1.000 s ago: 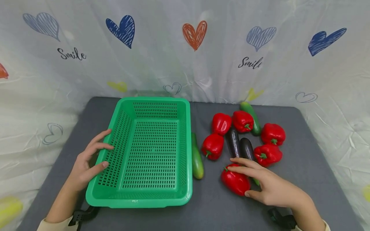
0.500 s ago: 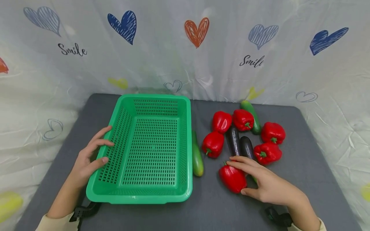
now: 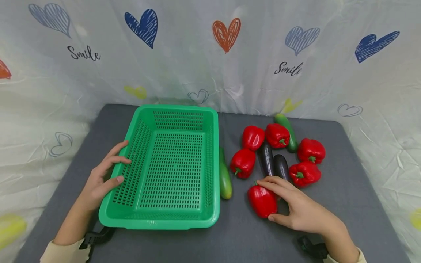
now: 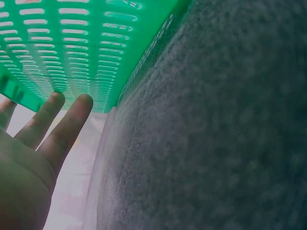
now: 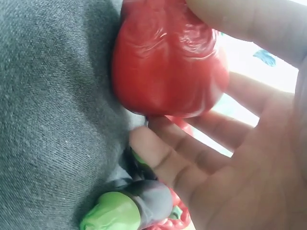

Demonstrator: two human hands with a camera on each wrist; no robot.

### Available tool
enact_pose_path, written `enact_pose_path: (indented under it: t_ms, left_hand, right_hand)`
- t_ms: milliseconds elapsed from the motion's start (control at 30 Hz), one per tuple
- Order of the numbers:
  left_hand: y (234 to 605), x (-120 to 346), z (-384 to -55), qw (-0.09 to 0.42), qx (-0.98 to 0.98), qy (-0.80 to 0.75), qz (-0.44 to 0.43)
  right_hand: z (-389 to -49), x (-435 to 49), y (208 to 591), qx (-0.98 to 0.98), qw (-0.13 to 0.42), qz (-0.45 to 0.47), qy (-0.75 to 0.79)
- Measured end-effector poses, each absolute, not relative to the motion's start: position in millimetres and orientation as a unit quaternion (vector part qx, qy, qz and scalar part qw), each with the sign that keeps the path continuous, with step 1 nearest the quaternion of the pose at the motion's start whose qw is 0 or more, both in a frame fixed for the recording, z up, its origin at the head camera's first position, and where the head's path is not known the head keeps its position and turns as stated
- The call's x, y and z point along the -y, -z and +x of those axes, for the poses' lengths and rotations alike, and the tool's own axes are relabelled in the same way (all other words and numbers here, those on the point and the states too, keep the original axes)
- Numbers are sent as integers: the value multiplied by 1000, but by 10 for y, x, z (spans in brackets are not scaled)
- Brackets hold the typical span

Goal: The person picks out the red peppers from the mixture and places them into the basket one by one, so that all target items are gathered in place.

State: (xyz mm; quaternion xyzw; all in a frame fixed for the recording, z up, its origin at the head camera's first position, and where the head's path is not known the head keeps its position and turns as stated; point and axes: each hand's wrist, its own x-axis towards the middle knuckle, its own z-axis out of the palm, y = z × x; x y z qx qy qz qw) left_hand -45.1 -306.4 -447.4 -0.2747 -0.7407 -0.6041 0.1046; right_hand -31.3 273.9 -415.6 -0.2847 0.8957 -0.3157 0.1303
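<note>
My left hand (image 3: 98,180) rests at the left side of a green plastic basket (image 3: 159,224), its thumb and two fingers over the rim. In the left wrist view, straight fingers (image 4: 67,132) lie against the outside of the slotted wall. On the right, my right hand (image 3: 296,202) holds a red bell pepper (image 3: 262,201), thumb at its blunt end and fingertips by the stem end. That pepper (image 5: 168,72) fills the upper part of the right wrist view. Just below it shows an eggplant (image 5: 153,201) with a green cap; in the head view the hand hides this end.
Other red bell peppers (image 3: 243,163) lie scattered behind and right of the right hand. Between them are two dark eggplants (image 3: 266,159). One cucumber (image 3: 224,179) lies along the basket's right side, another cucumber (image 3: 287,129) at the table's back edge. A printed curtain (image 3: 184,69) hangs behind.
My right hand and the red bell pepper have shifted a little left, toward the basket. The left hand keeps its place on the rim. The whole head view has tilted slightly.
</note>
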Motion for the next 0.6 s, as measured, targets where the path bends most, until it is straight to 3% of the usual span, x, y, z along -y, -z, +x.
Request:
enact_pose_path:
  t_ms: [400,600]
  left_hand:
    - [4479,3074,-451,105,746,595,-281]
    - [4475,3071,-457,105,747,593,-282]
  right_hand:
    - [-314,-2707,4223,-908,73,-307,277]
    - [-311,-2712,4243,-909,72,-309,272]
